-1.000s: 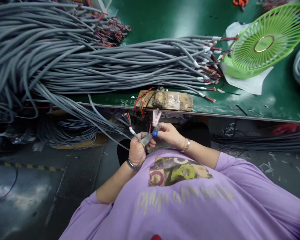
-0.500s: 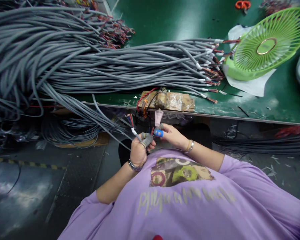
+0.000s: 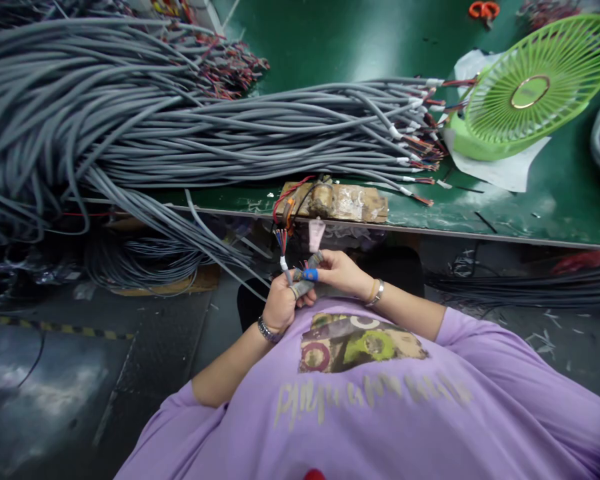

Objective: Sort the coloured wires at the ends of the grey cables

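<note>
My left hand (image 3: 280,303) is closed around a grey cable (image 3: 289,276), its fingertips wrapped in grey tape. Above the fist the cable end points up, with a white band (image 3: 283,263) and a fan of stripped-out coloured wires (image 3: 281,240). My right hand (image 3: 347,275) meets the left one at the fingertips, thumb and forefinger pinched together, with blue tape round the thumb. Thin coloured wires (image 3: 304,268) show between the two hands, mostly hidden by the fingers. More grey cables (image 3: 220,250) hang off the table edge just left of my hands.
A thick bundle of grey cables (image 3: 260,137) lies across the green table (image 3: 360,40). On the table's front edge sits a wooden block (image 3: 365,203) with a small motor-like part. A green fan (image 3: 530,90) and orange-handled scissors (image 3: 484,11) are to the right.
My left hand and its cable end have moved slightly right, and the wire fan now stands more upright. The right fingers have closed in against the left ones.
</note>
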The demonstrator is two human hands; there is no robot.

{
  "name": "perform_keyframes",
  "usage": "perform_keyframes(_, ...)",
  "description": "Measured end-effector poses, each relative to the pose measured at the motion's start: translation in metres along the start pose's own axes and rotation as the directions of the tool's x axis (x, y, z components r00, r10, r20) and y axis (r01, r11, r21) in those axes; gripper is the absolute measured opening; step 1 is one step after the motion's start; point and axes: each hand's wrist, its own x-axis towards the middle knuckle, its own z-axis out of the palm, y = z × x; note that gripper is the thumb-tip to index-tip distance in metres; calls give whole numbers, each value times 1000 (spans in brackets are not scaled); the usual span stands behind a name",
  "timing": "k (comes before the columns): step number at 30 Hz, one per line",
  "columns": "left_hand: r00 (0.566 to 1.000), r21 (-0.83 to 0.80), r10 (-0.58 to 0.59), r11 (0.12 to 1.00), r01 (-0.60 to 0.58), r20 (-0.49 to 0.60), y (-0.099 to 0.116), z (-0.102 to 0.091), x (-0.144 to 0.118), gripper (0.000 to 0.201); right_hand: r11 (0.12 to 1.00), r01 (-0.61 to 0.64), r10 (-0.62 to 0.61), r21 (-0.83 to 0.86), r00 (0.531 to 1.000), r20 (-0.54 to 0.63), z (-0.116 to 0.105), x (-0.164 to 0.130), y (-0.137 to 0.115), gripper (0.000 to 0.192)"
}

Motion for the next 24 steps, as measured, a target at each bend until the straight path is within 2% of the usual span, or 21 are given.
perform_keyframes(4, 999, 1, 35, 999, -35, -26, -1, 2, 0, 17, 1000, 11, -11, 19, 1000, 22, 1, -3, -3, 39)
perform_keyframes(9, 995, -29, 66, 997, -69, -78, -1, 3, -1, 21, 999, -23, 25, 41, 998, -64, 4, -4, -4, 41)
perform_keyframes(15, 989, -60, 84, 994, -92, -125, -2, 2, 0, 25, 991, -32, 42, 129, 996, -77, 7, -4, 0, 42)
perform_keyframes(24, 982, -100, 106, 987, -123, -159, -4, 1, 1, 24, 992, -18, 31, 124, 994, -109, 7, -5, 1, 40)
